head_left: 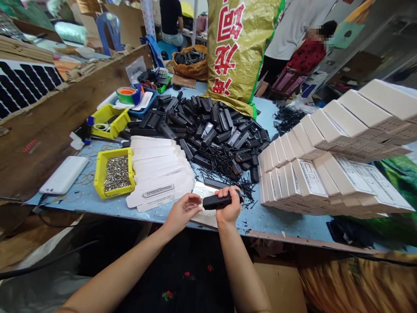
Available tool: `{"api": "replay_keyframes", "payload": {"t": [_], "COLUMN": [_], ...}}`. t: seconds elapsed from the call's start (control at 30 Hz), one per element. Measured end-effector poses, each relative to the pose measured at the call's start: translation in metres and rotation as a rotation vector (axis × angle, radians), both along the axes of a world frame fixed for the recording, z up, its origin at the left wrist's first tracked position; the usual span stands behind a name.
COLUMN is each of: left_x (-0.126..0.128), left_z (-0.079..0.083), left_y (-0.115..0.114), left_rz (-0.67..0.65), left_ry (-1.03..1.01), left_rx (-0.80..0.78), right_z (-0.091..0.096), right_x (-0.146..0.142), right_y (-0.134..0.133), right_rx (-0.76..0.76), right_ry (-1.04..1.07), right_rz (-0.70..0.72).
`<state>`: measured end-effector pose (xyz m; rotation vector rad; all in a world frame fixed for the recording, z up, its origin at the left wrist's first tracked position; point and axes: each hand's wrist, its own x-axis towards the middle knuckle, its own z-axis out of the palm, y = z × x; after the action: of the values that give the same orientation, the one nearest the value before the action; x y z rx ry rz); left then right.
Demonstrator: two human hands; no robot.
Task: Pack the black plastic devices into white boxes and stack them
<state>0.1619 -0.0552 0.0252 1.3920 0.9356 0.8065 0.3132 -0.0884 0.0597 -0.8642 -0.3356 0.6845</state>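
Observation:
A long black plastic case (213, 202) is gripped in my right hand (230, 211), its free end pointing left above the front of the table. My left hand (184, 214) is just off that end, fingers curved and thumb apart, with nothing visible between them. Beneath the hands lies a shiny silvery plate (205, 190). Behind them spreads a big heap of similar black cases (208, 126), with thin black strips (224, 161) scattered at its near side. Flat white cartons (159, 169) printed with a long device fan out to the left.
A yellow bin (99, 174) of small metal parts stands left, near a white power bank (63, 174). Stacked white boxes (302, 178) wall off the right. A gold sack (239, 48) rises behind the heap. Other people (171, 21) are in the background.

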Motion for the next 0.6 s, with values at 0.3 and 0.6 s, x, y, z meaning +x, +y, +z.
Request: {"api": "replay_keyframes", "payload": {"t": [0.3,0.6], "left_x": [-0.101,-0.075], "left_z": [-0.027,0.040], "left_y": [0.050,0.056], "left_rz": [0.009,-0.165], "left_ry": [0.964,0.267], "left_rx": [0.566,-0.192], "right_z": [-0.062,-0.041], "right_x": [0.032,0.013], "right_y": [-0.011,-0.010], "right_rx": [-0.219,-0.355], "right_ry": [-0.425,-1.249], "right_rz": [0.087,-0.029]}}
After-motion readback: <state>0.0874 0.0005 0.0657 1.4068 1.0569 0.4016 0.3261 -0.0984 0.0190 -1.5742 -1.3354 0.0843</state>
